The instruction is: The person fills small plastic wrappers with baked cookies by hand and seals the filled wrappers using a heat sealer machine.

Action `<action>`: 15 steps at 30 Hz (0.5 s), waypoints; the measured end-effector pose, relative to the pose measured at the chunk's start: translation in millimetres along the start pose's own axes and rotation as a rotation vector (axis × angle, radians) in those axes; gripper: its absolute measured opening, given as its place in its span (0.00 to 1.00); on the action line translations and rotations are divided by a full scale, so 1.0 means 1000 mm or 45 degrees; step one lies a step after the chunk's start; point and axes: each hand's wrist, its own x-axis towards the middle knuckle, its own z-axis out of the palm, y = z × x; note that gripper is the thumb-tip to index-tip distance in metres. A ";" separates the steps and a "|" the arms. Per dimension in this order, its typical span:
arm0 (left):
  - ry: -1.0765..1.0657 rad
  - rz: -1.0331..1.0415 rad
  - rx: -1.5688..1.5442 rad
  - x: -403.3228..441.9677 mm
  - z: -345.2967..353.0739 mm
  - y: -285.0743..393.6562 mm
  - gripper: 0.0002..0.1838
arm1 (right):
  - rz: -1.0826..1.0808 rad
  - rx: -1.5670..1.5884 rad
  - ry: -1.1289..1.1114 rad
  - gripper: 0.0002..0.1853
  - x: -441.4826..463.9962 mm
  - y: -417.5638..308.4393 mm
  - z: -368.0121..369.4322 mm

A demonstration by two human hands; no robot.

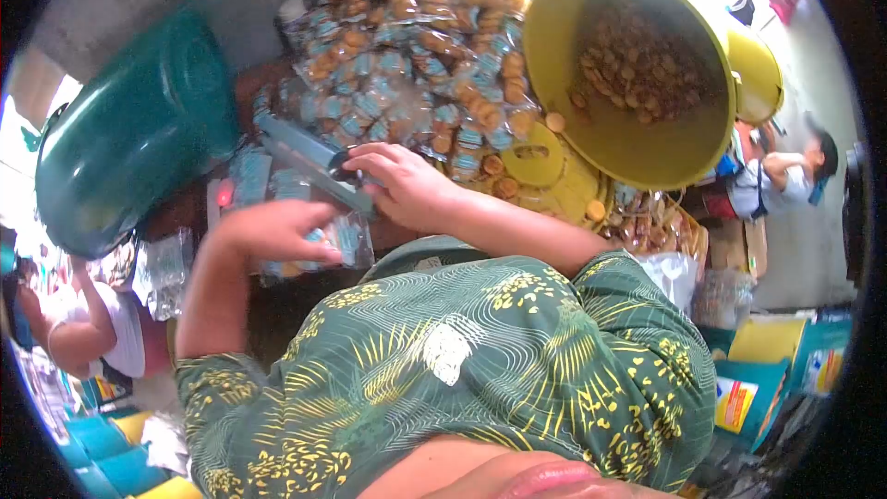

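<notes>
My left hand point(282, 228) is slightly blurred, its fingers and thumb apart beside a clear packet point(349, 238) with blue-and-white print. No object shows clearly in its grasp. Closed on the black handle of a long, pale blue bar-shaped device point(309, 155) is my right hand point(402, 187). The device slants down to the right, between my hands and a large pile of clear packets point(397, 65) holding round brown biscuits. More printed packets point(249, 176) lie left of the device.
A yellow tub point(554, 37) of loose biscuits leans at the upper right, above a yellow lid point(534, 162). At left lies a green bin point(139, 129). Other people point(97, 323) point(776, 180) are at both sides. Green and yellow containers point(753, 397) stand lower right.
</notes>
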 end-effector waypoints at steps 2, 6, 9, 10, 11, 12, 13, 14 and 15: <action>0.393 0.256 0.043 -0.018 -0.048 0.011 0.35 | 0.099 -0.022 -0.036 0.20 -0.020 0.022 -0.013; 1.678 0.621 -0.673 -0.019 -0.131 0.000 0.26 | 0.493 -0.200 0.132 0.17 -0.049 0.059 -0.053; 2.063 0.567 -0.911 -0.012 -0.120 -0.052 0.25 | 0.628 -0.547 0.439 0.17 -0.074 0.123 -0.089; 2.027 0.335 -0.893 -0.005 -0.106 -0.075 0.25 | 0.839 -0.665 0.495 0.17 -0.081 0.142 -0.104; 1.986 0.104 -0.871 0.006 -0.085 -0.114 0.26 | 0.922 -0.823 0.607 0.17 -0.095 0.176 -0.110; 1.878 -0.068 -0.509 0.025 -0.060 -0.195 0.27 | 1.008 -0.978 0.721 0.18 -0.108 0.201 -0.112; 1.757 -0.434 -0.272 0.035 -0.025 -0.229 0.28 | 1.258 -0.936 0.629 0.18 -0.108 0.200 -0.115; 1.730 -0.483 -0.368 0.056 0.018 -0.285 0.30 | 1.503 -0.877 0.542 0.17 -0.111 0.201 -0.119; 1.581 -0.747 -0.186 0.059 0.046 -0.289 0.33 | 1.743 -0.804 0.449 0.17 -0.115 0.200 -0.123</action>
